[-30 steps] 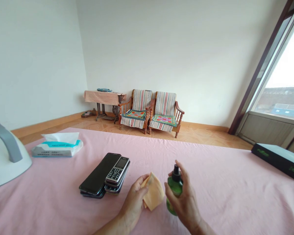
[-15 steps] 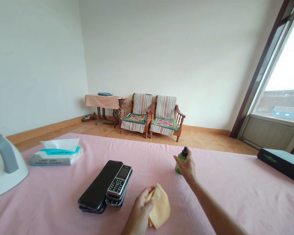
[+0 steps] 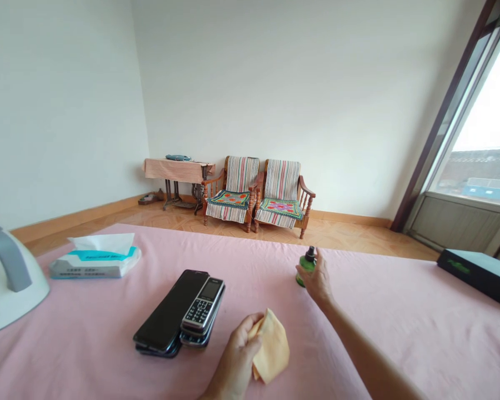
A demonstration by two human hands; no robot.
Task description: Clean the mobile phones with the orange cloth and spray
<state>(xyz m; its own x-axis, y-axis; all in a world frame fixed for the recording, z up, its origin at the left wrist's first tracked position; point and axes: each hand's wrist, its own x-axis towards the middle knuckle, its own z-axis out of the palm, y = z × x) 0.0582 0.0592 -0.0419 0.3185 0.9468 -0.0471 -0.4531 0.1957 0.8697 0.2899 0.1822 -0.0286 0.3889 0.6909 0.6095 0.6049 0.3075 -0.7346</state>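
My left hand (image 3: 238, 351) is closed on a folded yellow cloth (image 3: 271, 347), pinching it between thumb and fingers just above the pink bedcover. Farther out, my right hand (image 3: 318, 279) is wrapped loosely round a small green spray bottle (image 3: 306, 265) with a black top. The bottle is upright, and thumb and palm partly cover it. Left of the cloth lie stacked phones: a large black smartphone (image 3: 170, 311) on top of one pile, and a silver keypad phone (image 3: 203, 304) on the pile against it.
A tissue pack (image 3: 94, 264) and a white appliance with a grey handle (image 3: 10, 261) stand on the left of the pink cover (image 3: 400, 311). A black box (image 3: 470, 278) lies at the right edge. Beyond are two wooden chairs (image 3: 281, 208) and a cloth-draped sewing table (image 3: 173, 171).
My right hand and the spray bottle have shifted slightly away from me. The left hand keeps the cloth in nearly the same place. The view has tilted a little.
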